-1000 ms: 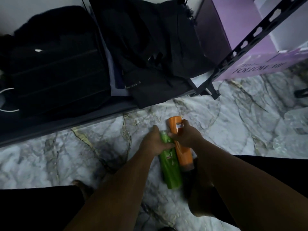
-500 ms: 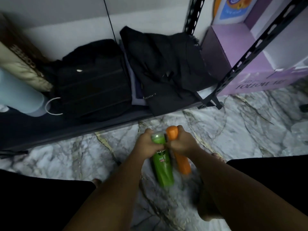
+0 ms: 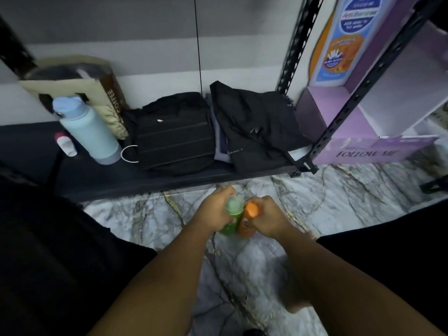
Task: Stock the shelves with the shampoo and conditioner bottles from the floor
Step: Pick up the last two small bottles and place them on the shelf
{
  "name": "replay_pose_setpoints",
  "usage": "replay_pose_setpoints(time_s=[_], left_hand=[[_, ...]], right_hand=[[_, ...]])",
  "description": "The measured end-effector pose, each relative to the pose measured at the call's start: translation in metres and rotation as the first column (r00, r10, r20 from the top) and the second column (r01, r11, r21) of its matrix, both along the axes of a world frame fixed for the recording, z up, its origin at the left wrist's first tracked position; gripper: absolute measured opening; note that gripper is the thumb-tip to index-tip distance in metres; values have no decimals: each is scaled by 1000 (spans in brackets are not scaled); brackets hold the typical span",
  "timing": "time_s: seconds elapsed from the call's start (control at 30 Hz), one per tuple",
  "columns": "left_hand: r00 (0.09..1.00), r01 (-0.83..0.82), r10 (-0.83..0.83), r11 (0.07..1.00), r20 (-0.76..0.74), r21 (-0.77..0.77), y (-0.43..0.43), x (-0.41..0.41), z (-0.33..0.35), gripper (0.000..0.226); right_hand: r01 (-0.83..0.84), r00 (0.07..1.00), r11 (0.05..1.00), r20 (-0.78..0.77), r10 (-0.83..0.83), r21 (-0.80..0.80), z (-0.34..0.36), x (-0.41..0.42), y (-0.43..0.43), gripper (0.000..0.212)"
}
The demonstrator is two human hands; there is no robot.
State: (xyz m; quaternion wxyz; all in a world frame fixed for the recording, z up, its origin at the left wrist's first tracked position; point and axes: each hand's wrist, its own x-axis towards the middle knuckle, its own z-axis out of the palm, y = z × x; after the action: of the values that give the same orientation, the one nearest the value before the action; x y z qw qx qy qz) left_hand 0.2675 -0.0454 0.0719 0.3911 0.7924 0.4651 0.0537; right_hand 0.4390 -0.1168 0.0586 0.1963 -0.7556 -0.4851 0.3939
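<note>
My left hand (image 3: 213, 212) grips a green bottle (image 3: 232, 215) just below its cap. My right hand (image 3: 268, 218) grips an orange bottle (image 3: 247, 220) the same way. Both bottles are held upright side by side, almost touching, above the marble floor (image 3: 344, 209). They hang in front of the low dark bottom shelf (image 3: 150, 181) of a black metal rack. The lower parts of both bottles are partly hidden by my fingers.
On the shelf lie a black bag (image 3: 174, 139), a folded black garment (image 3: 257, 132), a light blue flask (image 3: 89, 132), a small white and pink tube (image 3: 65, 144) and a coffee paper bag (image 3: 106, 103). A rack post (image 3: 363, 93) and a purple display box (image 3: 378, 117) stand at right.
Both hands have lifted the bottles off the floor and turned them upright. My view has risen, showing more of the shelf, the flask and the paper bag.
</note>
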Motion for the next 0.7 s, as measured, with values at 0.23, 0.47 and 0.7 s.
replay_pose_setpoints(time_s=[0.23,0.47,0.7], left_hand=[[991,54,-44,995,-130,78,-22,-8,4,54],[985,41,-25,995,-171,88,-31,-7,6,54],[970,-233,234,972,65,-20,-38,-13,15,45]], right_hand=[[-179,971,984,169,172,27,20,-18,-21,41],[-106,956,994,270,110,-27,27,-29,-26,37],[88,983,991,152,-102,97,38,-30,-33,39]])
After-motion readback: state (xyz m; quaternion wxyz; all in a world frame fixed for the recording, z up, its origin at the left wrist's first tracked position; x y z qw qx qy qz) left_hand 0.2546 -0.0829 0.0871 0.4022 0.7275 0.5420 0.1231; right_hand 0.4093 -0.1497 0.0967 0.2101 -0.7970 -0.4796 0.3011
